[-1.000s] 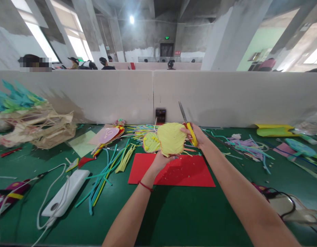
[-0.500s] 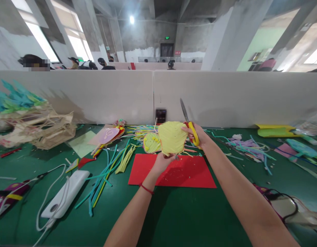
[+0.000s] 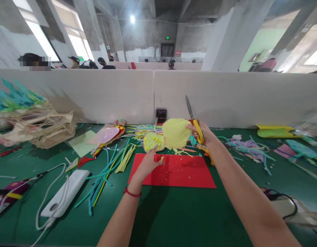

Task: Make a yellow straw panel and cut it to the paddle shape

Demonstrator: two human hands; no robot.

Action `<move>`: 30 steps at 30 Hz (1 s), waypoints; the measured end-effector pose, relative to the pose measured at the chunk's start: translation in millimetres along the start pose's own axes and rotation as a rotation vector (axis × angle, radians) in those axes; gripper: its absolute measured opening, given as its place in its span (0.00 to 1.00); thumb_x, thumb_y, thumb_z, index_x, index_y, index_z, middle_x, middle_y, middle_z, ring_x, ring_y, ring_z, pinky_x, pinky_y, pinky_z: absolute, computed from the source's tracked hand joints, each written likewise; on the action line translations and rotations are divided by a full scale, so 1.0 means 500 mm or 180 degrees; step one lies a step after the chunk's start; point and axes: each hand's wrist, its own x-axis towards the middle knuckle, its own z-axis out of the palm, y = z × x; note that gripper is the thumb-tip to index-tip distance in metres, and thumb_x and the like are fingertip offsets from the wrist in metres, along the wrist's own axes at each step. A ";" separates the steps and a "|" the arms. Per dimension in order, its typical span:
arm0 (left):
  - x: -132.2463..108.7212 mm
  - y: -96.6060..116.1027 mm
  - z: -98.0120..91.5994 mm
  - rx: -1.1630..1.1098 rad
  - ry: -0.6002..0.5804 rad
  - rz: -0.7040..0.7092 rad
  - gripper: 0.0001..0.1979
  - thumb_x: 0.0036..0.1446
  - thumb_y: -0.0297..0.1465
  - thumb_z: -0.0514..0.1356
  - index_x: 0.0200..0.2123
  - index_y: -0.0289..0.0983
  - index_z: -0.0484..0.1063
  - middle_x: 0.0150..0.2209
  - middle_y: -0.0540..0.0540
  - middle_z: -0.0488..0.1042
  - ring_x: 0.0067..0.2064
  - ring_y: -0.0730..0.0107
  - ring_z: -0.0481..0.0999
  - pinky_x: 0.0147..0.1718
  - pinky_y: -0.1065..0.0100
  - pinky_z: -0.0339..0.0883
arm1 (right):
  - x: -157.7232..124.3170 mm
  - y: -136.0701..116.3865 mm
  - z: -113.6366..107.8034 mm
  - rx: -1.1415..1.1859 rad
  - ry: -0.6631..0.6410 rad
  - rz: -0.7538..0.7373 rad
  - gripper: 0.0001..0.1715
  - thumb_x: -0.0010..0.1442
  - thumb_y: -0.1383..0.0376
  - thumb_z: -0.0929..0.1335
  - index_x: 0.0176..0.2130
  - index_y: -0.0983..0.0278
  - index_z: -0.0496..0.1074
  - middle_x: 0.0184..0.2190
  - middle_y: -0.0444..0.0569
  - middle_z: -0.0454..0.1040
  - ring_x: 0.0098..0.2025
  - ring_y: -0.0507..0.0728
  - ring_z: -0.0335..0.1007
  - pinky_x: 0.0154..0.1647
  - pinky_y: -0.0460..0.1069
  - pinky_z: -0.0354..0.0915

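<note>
My right hand (image 3: 203,132) grips a yellow ridged piece (image 3: 176,133) by its right edge. Scissors (image 3: 197,128) with yellow-and-red handles hang in the same hand, blades pointing up. Off to the left, my left hand (image 3: 146,163) is open over the red board (image 3: 186,171), thumb and fingers apart. A small yellow scrap (image 3: 161,159) shows at its thumb tip; whether it touches the thumb I cannot tell. Just beyond the fingers lies a round yellow-green striped piece (image 3: 151,141). Small crumbs are scattered on the board.
Blue and yellow strips (image 3: 103,181) and a white power bank (image 3: 65,193) with cables lie on the left. Purple scraps (image 3: 248,147) are on the right. A pale partition (image 3: 109,96) stands along the back, with other people beyond it.
My left hand has let go of the yellow piece's lower edge and moved left and down, opening. My right hand has shifted slightly right with the piece and scissors.
</note>
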 end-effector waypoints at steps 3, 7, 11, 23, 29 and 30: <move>0.020 0.017 0.003 -0.0260 -0.0117 -0.0071 0.36 0.40 0.35 0.70 0.54 0.38 0.67 0.59 0.37 0.66 0.62 0.51 0.59 0.60 0.54 0.50 | -0.009 0.009 0.017 -0.0101 -0.0206 0.0090 0.30 0.34 0.61 0.78 0.37 0.62 0.67 0.19 0.32 0.61 0.12 0.40 0.46 0.09 0.39 0.44; 0.033 0.029 0.023 -0.0637 -0.0472 -0.0218 0.28 0.45 0.43 0.67 0.47 0.35 0.73 0.49 0.36 0.75 0.53 0.52 0.71 0.53 0.54 0.62 | -0.025 0.022 0.045 -0.0193 -0.0531 0.0231 0.31 0.31 0.64 0.78 0.37 0.64 0.68 0.17 0.32 0.62 0.12 0.41 0.47 0.09 0.39 0.44; 0.033 0.035 0.040 -0.0876 -0.0607 -0.0199 0.28 0.43 0.39 0.68 0.49 0.37 0.72 0.51 0.39 0.74 0.56 0.55 0.69 0.55 0.56 0.61 | -0.038 0.031 0.062 -0.0209 -0.0665 0.0297 0.31 0.32 0.64 0.78 0.38 0.63 0.69 0.17 0.32 0.62 0.14 0.41 0.50 0.11 0.39 0.46; 0.053 0.054 0.067 -0.1338 -0.0008 -0.0183 0.28 0.44 0.34 0.68 0.51 0.38 0.71 0.49 0.43 0.76 0.51 0.58 0.73 0.50 0.59 0.67 | -0.025 0.073 0.057 0.0099 0.0264 0.0122 0.25 0.44 0.50 0.73 0.36 0.59 0.64 0.18 0.36 0.66 0.12 0.43 0.46 0.10 0.41 0.47; 0.065 0.070 0.070 -0.1766 0.0995 -0.0125 0.25 0.44 0.39 0.67 0.45 0.36 0.72 0.43 0.45 0.77 0.26 0.76 0.72 0.19 0.75 0.62 | -0.089 0.127 0.069 0.0232 0.0474 0.0104 0.30 0.51 0.38 0.63 0.37 0.59 0.66 0.16 0.40 0.66 0.10 0.46 0.46 0.10 0.45 0.48; 0.068 0.072 0.071 -0.1806 0.1060 -0.0132 0.25 0.44 0.40 0.67 0.44 0.35 0.72 0.40 0.46 0.78 0.23 0.78 0.70 0.18 0.75 0.61 | -0.101 0.139 0.077 0.0244 0.0468 0.0143 0.30 0.50 0.37 0.63 0.37 0.59 0.66 0.15 0.39 0.65 0.10 0.47 0.47 0.09 0.45 0.47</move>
